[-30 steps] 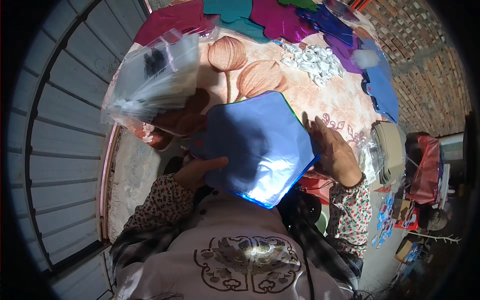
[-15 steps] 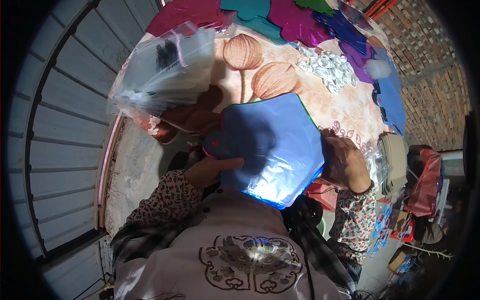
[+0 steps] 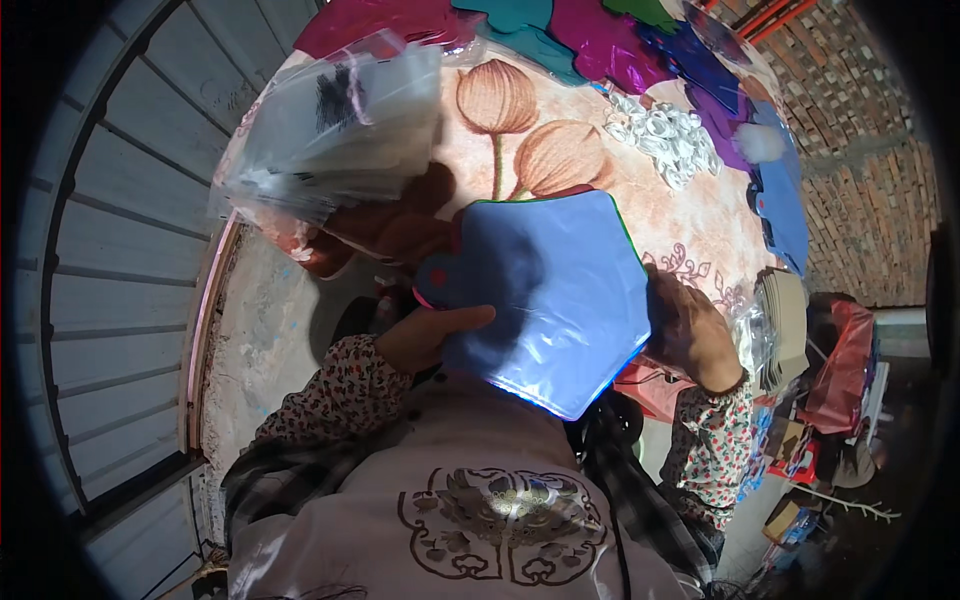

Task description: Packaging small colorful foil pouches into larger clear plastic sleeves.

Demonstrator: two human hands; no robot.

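A stack of flat foil balloons (image 3: 570, 290), blue on top with green, pink and bright blue edges showing, is held over the near side of the table. My left hand (image 3: 425, 338) grips its left part, thumb stretched over the top and the other fingers hidden beneath. At the stack's left end is a rounded lobe with a red spot. My right hand (image 3: 695, 330) is at the right edge, fingers curled against it and partly in shadow. A hard shadow crosses the blue surface, and its lower part shines.
Clear plastic bags (image 3: 330, 130) lie fanned at the table's left. White ribbon-like coils (image 3: 665, 140) are heaped at the back right. Coloured flat foil shapes (image 3: 610, 45) line the far edge. Tan card pieces (image 3: 783, 325) stand right of my right hand. A flower-patterned cloth (image 3: 560, 160) covers the table.
The stack has shifted slightly right in view, and the glare on its lower part has faded. Both hands keep their places on it.
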